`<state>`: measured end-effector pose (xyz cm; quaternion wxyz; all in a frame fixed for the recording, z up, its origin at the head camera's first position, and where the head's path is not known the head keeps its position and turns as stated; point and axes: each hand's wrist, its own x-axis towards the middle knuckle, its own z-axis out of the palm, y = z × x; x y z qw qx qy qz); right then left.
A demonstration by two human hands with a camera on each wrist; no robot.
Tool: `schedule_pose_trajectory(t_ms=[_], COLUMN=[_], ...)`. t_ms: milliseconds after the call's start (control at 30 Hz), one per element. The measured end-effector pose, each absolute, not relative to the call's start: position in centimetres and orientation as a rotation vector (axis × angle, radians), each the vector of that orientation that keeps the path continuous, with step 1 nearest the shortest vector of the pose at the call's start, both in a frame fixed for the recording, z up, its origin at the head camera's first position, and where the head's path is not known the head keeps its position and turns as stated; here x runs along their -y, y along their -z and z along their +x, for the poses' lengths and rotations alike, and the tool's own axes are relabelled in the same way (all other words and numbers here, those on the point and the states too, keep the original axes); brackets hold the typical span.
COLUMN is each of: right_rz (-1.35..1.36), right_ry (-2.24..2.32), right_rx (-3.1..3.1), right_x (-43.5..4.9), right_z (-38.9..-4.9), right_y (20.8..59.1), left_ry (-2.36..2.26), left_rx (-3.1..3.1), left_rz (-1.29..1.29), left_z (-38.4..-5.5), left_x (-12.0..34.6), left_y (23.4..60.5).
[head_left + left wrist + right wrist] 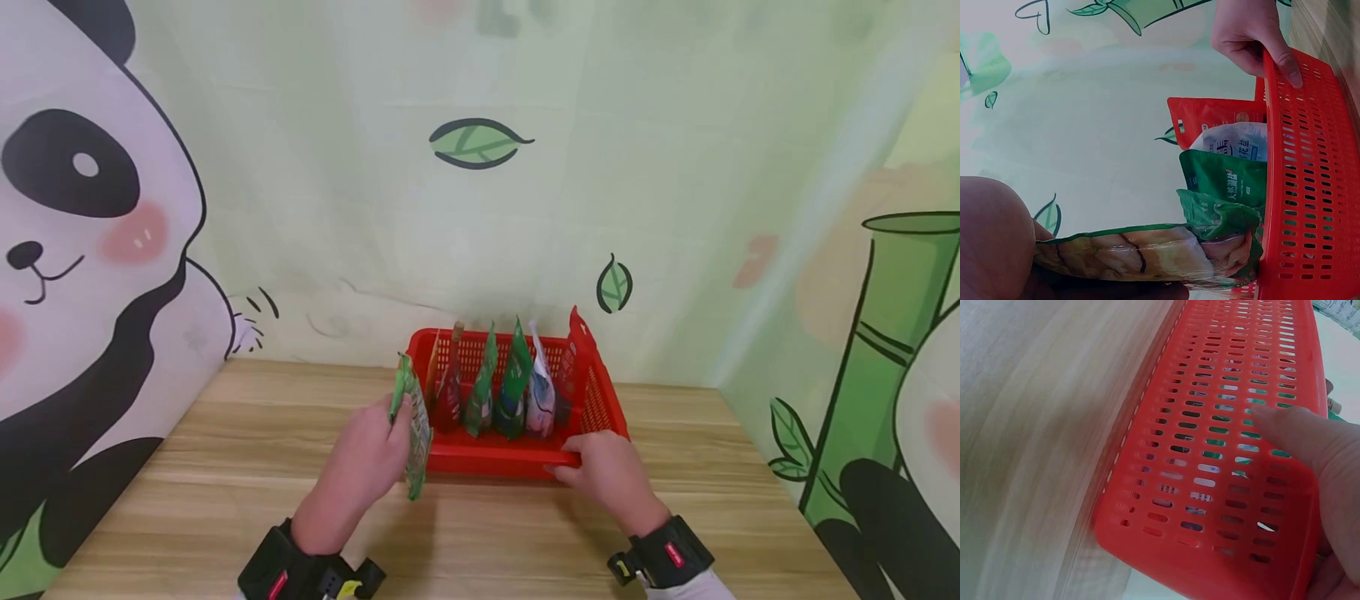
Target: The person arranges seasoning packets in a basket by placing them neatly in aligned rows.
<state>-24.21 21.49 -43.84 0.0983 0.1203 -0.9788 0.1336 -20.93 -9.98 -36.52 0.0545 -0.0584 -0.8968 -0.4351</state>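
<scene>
My left hand (pixel 375 446) pinches a green food pouch (pixel 414 425) by its edge, holding it upright at the front left of a red plastic basket (pixel 487 460). In the left wrist view that pouch (pixel 1141 253) shows a food picture, and its far end overlaps the basket's rim. My right hand (pixel 603 471) grips the basket's front right rim, with the thumb (pixel 1285 425) over the perforated outer wall. Inside stand a dark red packet (pixel 448 392), green pouches (pixel 513 387), a white pouch (pixel 540 396) and a red pouch (pixel 576 358), side by side.
The basket stands on a wood-grain table (pixel 240 458), close to the wall. Behind it hangs a pale green backdrop (pixel 337 208) with printed pandas, leaves and bamboo. Black camera bands (pixel 671 552) sit on both wrists.
</scene>
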Motion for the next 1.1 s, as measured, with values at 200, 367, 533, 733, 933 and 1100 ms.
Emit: schedule_pose_trajectory(t_ms=[200,367,533,733,933,1100], right_rz=[0.342,0.346,0.374,0.391,0.418,0.414], right_ry=[-0.393,-0.39,-0.345,-0.313,-0.318,-0.321], right_rx=[2.897,2.887,2.856,2.808,2.783,2.77], right_x=[-21.4,-21.5,-21.6,-21.5,-21.5,-21.6], right_z=[-24.1,-24.2,-24.4,-24.7,-24.7,-24.6], right_y=[44.0,44.3,44.6,44.6,44.9,45.0], left_ry=[1.279,1.216,1.153,1.078,1.003,0.989], left_rx=[2.736,2.732,2.722,2.732,2.778,2.809], left_rz=[-0.186,-0.183,-0.161,-0.151,-0.088,-0.088], left_z=[-21.4,-22.1,-23.3,-25.2,-28.1,-31.3], left_x=[10.0,10.5,11.0,10.9,10.6,10.1], left_y=[36.5,36.2,35.8,35.4,34.5,34.1])
